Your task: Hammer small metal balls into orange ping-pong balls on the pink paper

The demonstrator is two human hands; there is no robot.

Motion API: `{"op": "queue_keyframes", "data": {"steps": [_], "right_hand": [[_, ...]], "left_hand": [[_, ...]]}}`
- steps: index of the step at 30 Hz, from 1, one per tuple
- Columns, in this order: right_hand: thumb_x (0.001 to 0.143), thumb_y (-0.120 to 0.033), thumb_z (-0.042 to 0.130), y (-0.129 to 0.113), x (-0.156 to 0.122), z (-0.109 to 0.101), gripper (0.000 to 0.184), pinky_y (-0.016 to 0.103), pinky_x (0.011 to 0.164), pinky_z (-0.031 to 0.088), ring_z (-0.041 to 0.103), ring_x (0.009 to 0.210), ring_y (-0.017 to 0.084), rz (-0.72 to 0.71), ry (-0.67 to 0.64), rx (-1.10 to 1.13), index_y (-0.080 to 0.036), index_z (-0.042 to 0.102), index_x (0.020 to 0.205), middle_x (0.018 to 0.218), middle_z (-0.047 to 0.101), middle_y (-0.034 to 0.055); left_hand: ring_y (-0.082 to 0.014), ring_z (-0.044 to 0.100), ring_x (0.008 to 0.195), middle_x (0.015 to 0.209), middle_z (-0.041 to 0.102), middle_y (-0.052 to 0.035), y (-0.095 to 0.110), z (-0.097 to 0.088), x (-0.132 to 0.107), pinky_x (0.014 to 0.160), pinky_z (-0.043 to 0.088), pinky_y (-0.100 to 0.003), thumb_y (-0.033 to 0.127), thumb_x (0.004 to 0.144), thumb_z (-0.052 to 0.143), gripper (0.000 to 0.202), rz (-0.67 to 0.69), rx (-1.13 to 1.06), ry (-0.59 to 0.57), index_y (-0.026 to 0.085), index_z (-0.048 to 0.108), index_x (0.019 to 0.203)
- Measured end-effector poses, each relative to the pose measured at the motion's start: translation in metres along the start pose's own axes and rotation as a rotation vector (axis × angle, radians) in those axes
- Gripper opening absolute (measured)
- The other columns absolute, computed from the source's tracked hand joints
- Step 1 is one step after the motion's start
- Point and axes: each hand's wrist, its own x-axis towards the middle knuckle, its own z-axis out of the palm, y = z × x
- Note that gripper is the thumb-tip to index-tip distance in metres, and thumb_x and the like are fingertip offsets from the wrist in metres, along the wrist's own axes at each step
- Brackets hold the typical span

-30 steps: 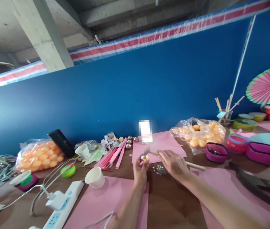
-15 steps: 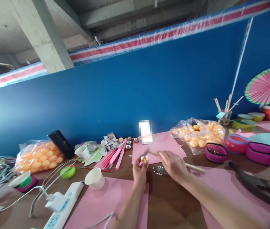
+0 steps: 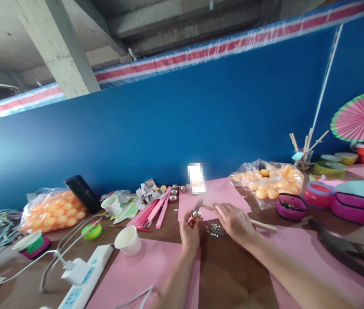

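My left hand [image 3: 189, 234] is raised over the brown table [image 3: 230, 274], fingers pinched on a small ball [image 3: 196, 214] that looks silver-coated. My right hand [image 3: 235, 221] is closed round a wooden-handled brush [image 3: 259, 223], and the brush head [image 3: 198, 203] touches the top of the ball. A little pile of small silver pieces [image 3: 214, 230] lies on the table between the two hands. A pink paper sheet [image 3: 214, 197] lies just behind the hands.
Bags of orange balls sit at left [image 3: 53, 210] and right [image 3: 268, 180]. White paper cups [image 3: 128, 240], a power strip [image 3: 83, 277] with cables, pink strips [image 3: 153, 209], magenta pouches [image 3: 354, 207], bowls and a paper fan [image 3: 362, 116] crowd the table. A blue wall [image 3: 169, 128] closes the back.
The ball in my left hand has turned a little, its orange side less visible now. Both hands stay nearly in place.
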Motion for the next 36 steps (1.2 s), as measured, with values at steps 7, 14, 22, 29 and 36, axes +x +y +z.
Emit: {"op": "queue_keyframes", "data": {"steps": [7, 14, 22, 29, 36], "right_hand": [[0.089, -0.025, 0.035, -0.0027, -0.0002, -0.0009, 0.023, 0.022, 0.056, 0.032, 0.055, 0.072, 0.013, -0.01, 0.024, 0.012, -0.021, 0.054, 0.102, 0.076, 0.061, 0.003], [0.09, -0.026, 0.033, -0.0038, -0.0003, 0.0001, 0.025, 0.022, 0.056, 0.031, 0.055, 0.072, 0.013, 0.009, -0.001, -0.004, -0.022, 0.054, 0.102, 0.076, 0.061, 0.0028], [0.09, -0.027, 0.031, -0.0014, -0.0001, 0.0003, 0.026, 0.022, 0.057, 0.033, 0.056, 0.074, 0.014, 0.048, -0.004, 0.013, -0.021, 0.054, 0.103, 0.079, 0.062, 0.0033], [0.089, -0.026, 0.035, -0.0039, -0.0011, 0.0014, 0.023, 0.023, 0.054, 0.029, 0.055, 0.069, 0.013, -0.008, 0.01, -0.005, -0.022, 0.054, 0.101, 0.074, 0.061, 0.0018], [0.089, -0.026, 0.037, -0.0007, -0.0014, 0.0057, 0.021, 0.023, 0.053, 0.028, 0.054, 0.068, 0.013, -0.003, 0.033, -0.019, -0.022, 0.055, 0.098, 0.071, 0.06, 0.0011]], "left_hand": [[-0.0142, 0.061, 0.075, 0.086, 0.065, -0.0043, 0.0014, -0.0002, 0.0003, 0.066, 0.045, -0.023, 0.016, 0.06, 0.065, 0.036, 0.017, -0.019, 0.018, 0.02, 0.059, 0.095], [-0.0139, 0.061, 0.075, 0.088, 0.065, -0.0042, 0.0026, 0.0003, -0.0006, 0.066, 0.044, -0.023, 0.017, 0.06, 0.065, 0.036, 0.005, 0.003, 0.041, 0.019, 0.058, 0.096], [-0.0147, 0.06, 0.079, 0.092, 0.064, -0.0055, 0.0005, -0.0008, -0.0005, 0.072, 0.045, -0.026, 0.018, 0.062, 0.064, 0.037, 0.045, 0.014, 0.018, 0.019, 0.057, 0.098], [-0.0145, 0.061, 0.076, 0.083, 0.065, -0.0057, 0.0015, 0.0004, -0.0014, 0.067, 0.046, -0.024, 0.013, 0.062, 0.062, 0.038, 0.003, -0.002, 0.01, 0.017, 0.055, 0.098], [-0.0141, 0.062, 0.075, 0.093, 0.064, -0.0074, 0.0038, -0.0007, -0.0007, 0.067, 0.046, -0.023, 0.022, 0.062, 0.066, 0.039, 0.0, 0.039, 0.047, 0.016, 0.059, 0.1]]}}
